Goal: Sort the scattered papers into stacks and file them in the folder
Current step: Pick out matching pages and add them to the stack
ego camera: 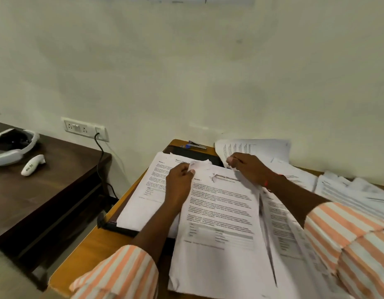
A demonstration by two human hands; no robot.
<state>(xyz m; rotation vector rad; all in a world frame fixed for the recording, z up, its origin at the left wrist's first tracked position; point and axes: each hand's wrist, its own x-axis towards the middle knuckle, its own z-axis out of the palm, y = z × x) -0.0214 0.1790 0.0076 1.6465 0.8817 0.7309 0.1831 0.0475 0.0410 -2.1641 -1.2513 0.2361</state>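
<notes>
On the orange-wood worktop point(94, 253), close to the wall, the printed stack point(219, 223) lies half over the black folder point(122, 229), with more loose papers point(355, 195) spread to the right. The left grip point(180, 184) pinches the stack's crumpled top edge, thumb against curled fingers. The right grip point(249, 169) appears curled round the top of a raised sheet point(256, 147) at the far right corner. Both holds sit at the far edge, so the bulk of the paper lies toward the person. These sheets look light, limp and slippery on one another, easily creased or torn — best taken by the edges as a squared bundle and supported underneath, not lifted by one corner
</notes>
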